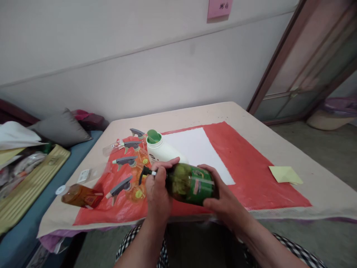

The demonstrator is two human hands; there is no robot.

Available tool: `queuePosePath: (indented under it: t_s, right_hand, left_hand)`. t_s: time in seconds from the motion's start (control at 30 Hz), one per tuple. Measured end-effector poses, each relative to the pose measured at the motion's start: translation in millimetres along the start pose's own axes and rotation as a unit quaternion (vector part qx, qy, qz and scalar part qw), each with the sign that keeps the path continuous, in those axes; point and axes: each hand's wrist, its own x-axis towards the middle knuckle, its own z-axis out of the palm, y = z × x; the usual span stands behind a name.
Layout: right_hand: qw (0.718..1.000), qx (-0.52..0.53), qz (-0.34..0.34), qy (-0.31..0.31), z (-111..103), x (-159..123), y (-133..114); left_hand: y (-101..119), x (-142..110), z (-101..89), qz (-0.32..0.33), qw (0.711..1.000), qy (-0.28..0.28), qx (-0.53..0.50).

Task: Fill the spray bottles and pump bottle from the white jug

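Both my hands hold a green pump bottle tipped on its side above the table's near edge. Its black pump points left. My left hand is wrapped round the neck and pump end. Round the bottle's base, my right hand is closed. Just behind stands a white bottle with a green cap or scoop in its mouth, partly hidden by my left hand. Left of my hands lie several spray bottles with grey triggers and orange liquid.
A bottle of amber liquid lies at the table's left. Under the bottles are a red sheet and white paper. Yellow sticky notes lie at the right. A ribbed yellow board and grey cushion are on the left.
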Motion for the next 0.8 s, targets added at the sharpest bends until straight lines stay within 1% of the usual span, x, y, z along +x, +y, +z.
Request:
queuePosePath:
  t_s: [0.07,0.13,0.17,0.2,0.23,0.27,0.3,0.33,0.37,0.4,0.43,0.47,0.5,0.53,0.57,0.63,0.7,0.73,0.77,0.8]
  right_hand:
    - [0.988,-0.103,-0.107,0.031,1.6,-2.4,4.0]
    - [0.963,-0.178,-0.196,0.055,4.3,-4.8,8.8]
    - [0.954,-0.193,-0.220,0.065,5.8,-5.5,10.6]
    - [0.955,-0.189,-0.219,0.070,7.0,-5.7,11.6]
    - [0.965,-0.162,-0.194,0.072,7.8,-5.3,11.7]
    - [0.981,-0.112,-0.140,0.069,8.2,-4.5,10.8]
    - [0.995,-0.046,-0.065,0.056,8.2,-3.4,9.2]
    - [0.999,0.022,0.017,0.037,7.7,-2.0,7.1]
    - [0.992,0.079,0.092,0.017,7.0,-0.7,5.0]
    - [0.983,0.118,0.144,-0.001,6.1,0.3,3.0]
    - [0.977,0.135,0.165,-0.013,5.1,1.0,1.4]
    - [0.980,0.127,0.154,-0.018,4.2,1.2,0.2]
    - [0.989,0.094,0.112,-0.012,3.5,0.8,-0.6]
    - [0.997,0.044,0.056,0.000,2.9,0.1,-1.0]
    - [1.000,-0.016,-0.004,0.011,2.6,-1.0,-1.2]
    - [0.985,-0.133,-0.107,0.030,2.4,-3.8,-0.5]
    - [0.958,-0.212,-0.185,0.049,2.9,-6.1,1.3]
    - [0.948,-0.232,-0.208,0.057,3.3,-6.6,2.5]
    - [0.946,-0.235,-0.215,0.059,3.8,-6.7,3.8]
    - [0.954,-0.217,-0.201,0.057,4.3,-6.3,4.9]
  left_hand:
    - [0.5,1.0,1.6,-0.010,1.000,0.011,-0.015]
    - [0.7,2.4,2.8,-0.016,0.999,0.019,-0.025]
    - [0.7,2.9,2.9,-0.020,0.999,0.019,-0.028]
    - [0.6,3.4,2.8,-0.022,0.999,0.019,-0.031]
    - [0.5,3.7,2.4,-0.021,0.999,0.019,-0.032]
    - [0.4,3.8,1.9,-0.017,0.999,0.019,-0.030]
    - [0.3,3.8,1.2,-0.013,0.999,0.019,-0.028]
    - [0.1,3.7,0.4,-0.010,1.000,0.017,-0.022]
    - [0.0,3.5,-0.3,-0.008,1.000,0.014,-0.014]
    - [0.0,3.3,-0.9,-0.009,1.000,0.008,-0.005]
    - [0.1,3.1,-1.3,-0.011,1.000,0.003,0.001]
    - [0.3,2.9,-1.5,-0.013,1.000,0.000,0.005]
    - [0.5,2.7,-1.5,-0.013,1.000,-0.001,0.008]
    - [0.7,2.5,-1.3,-0.012,1.000,-0.002,0.008]
    - [0.8,2.3,-1.0,-0.013,1.000,-0.003,0.003]
    - [0.5,1.9,0.2,-0.022,1.000,-0.004,-0.014]
    - [-0.4,1.6,1.3,-0.040,0.998,0.000,-0.047]
    - [-0.9,1.7,1.6,-0.051,0.997,0.003,-0.065]
    - [-1.2,2.0,1.7,-0.059,0.995,0.007,-0.080]
    - [-1.4,2.7,1.6,-0.063,0.994,0.011,-0.091]
